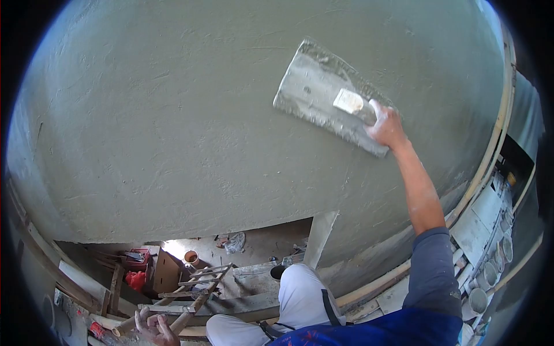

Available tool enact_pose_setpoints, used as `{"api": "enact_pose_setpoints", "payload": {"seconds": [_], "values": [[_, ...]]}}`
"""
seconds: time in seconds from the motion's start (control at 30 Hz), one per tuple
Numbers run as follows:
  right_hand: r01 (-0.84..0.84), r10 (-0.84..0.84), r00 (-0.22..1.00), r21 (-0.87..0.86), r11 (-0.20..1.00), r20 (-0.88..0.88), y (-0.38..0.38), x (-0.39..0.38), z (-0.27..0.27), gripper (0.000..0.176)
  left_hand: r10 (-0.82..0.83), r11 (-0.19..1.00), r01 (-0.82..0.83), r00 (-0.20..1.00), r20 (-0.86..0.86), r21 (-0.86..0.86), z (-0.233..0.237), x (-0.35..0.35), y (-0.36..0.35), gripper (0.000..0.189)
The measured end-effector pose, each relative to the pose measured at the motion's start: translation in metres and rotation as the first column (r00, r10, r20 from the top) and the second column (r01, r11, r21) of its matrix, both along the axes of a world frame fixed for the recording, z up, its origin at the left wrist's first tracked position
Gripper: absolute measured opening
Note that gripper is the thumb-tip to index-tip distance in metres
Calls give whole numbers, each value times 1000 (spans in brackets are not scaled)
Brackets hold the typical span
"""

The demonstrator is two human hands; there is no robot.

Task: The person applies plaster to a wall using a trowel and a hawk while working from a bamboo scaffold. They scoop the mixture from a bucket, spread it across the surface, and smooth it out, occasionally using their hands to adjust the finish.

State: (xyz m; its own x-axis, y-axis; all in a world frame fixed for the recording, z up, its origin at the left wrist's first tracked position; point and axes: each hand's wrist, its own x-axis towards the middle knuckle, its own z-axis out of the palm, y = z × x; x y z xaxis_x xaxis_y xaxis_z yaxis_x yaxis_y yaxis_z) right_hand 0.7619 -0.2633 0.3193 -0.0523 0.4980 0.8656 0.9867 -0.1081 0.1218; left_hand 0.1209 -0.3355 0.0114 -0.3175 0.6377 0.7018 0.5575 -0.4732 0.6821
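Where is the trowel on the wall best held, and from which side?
By the pale handle on its back, coming from the side away from the wall, since the blade lies flat against it. The right hand holds it there.

The sunlit grey concrete floor [259, 245] lies well below the left hand [154, 330]. Up from that hand stands a brown cardboard box [165, 272], with a small round orange pot [191, 257] just beside it. A red plastic crate [138, 258] sits on the box's far side. A crumpled pale plastic bag [235, 243] lies farther off to the hand's right.
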Motion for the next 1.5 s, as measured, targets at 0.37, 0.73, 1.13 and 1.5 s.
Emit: {"api": "enact_pose_setpoints", "payload": {"seconds": [0.37, 0.73, 1.13, 1.5], "values": [[-69, 365, 696, 448, 891, -618, -1, 30, -98, 36, 15, 997, -17, 999, 31, 70, 5, -4, 1, 57], [-555, 510, 498, 194, 809, -701, 33, -141, -4, 35, -185, 983, 178, 941, 284, 53, -9, 11, 26, 62], [-323, 406, 682, 247, 914, -609, -25, -45, -4, 53, 60, 998, -62, 988, 140, 16, 15, -9, -13, 56], [5, 162, 875, 343, 939, -456, 22, 57, 109, 50, -38, 998, 32, 991, 130, 51, 15, 5, 2, 62]]}}
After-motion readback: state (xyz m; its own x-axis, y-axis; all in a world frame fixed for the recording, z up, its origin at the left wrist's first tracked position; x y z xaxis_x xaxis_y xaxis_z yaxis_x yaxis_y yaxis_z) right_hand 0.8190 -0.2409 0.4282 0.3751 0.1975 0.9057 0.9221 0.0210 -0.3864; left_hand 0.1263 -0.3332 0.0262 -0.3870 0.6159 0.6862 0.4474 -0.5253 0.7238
